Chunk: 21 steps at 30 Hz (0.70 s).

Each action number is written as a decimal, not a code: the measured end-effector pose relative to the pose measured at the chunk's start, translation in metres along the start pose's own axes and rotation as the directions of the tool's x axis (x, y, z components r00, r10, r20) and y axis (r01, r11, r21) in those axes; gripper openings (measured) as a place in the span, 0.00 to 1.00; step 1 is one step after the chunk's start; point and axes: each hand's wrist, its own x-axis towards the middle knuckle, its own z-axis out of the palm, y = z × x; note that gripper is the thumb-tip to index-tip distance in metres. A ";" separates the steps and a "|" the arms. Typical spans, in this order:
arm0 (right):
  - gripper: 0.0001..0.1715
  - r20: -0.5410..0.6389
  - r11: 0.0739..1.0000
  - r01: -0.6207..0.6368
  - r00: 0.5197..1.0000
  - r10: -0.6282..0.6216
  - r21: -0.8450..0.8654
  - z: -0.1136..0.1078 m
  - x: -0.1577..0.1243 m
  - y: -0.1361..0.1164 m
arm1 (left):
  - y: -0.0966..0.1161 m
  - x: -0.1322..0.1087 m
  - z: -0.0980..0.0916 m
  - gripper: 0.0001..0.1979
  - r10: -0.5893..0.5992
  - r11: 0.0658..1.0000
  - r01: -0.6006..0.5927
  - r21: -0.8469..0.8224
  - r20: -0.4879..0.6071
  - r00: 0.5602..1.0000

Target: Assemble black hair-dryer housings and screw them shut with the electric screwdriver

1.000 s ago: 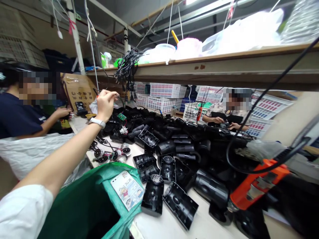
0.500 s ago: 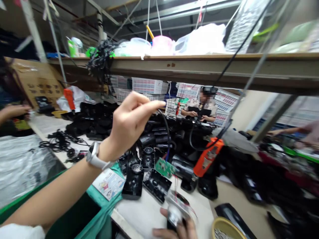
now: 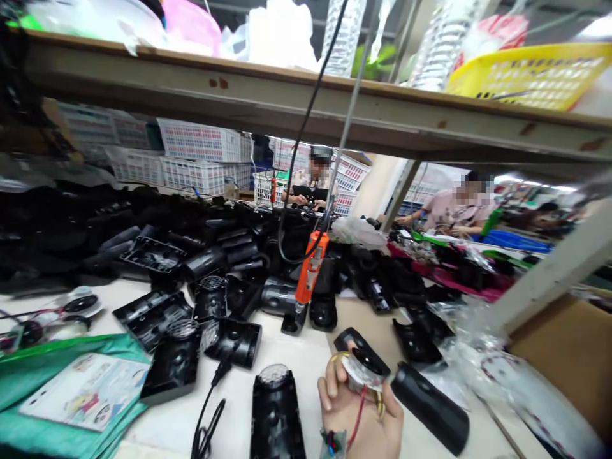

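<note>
My right hand, palm up, grips a round wired part with a pale rim and a dark centre. I cannot tell whether it is a motor or a speaker. Red and yellow wires come off it, and a small circuit board shows below at the wrist. Left of this hand lies an open black housing half with a round grille at its end. A black cable runs down the table beside it. Just beyond the fingers are black curved shells. My left hand is out of view.
An orange electric screwdriver hangs on a cord over the table. Black housings are piled behind it. A green cloth bin with a printed card stands at left. A shelf crosses overhead. Two people sit beyond.
The view has swung right. My left hand, which held up a dark cable, has left the picture. My right hand has turned palm up and still holds the round wired part.
</note>
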 end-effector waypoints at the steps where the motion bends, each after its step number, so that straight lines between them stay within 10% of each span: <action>1: 0.25 0.025 1.000 -0.006 1.000 0.006 -0.004 0.006 0.000 0.000 | 0.003 0.005 0.019 0.19 0.005 1.000 -0.004 -0.016 0.035 0.999; 6: 0.29 0.089 0.996 -0.087 0.992 0.090 -0.028 0.039 -0.006 -0.001 | -0.005 0.007 0.061 0.23 -0.051 0.996 0.060 -0.060 0.146 0.988; 14: 0.35 0.008 0.963 -0.161 0.986 0.167 -0.214 0.053 -0.027 0.023 | -0.033 -0.042 -0.013 0.33 -0.123 0.991 0.124 -0.048 0.030 0.992; 21: 0.31 -0.080 0.876 -0.054 0.997 0.017 -0.480 0.052 -0.048 0.039 | -0.036 -0.032 -0.040 0.28 -0.136 0.967 0.133 -0.216 -0.002 0.991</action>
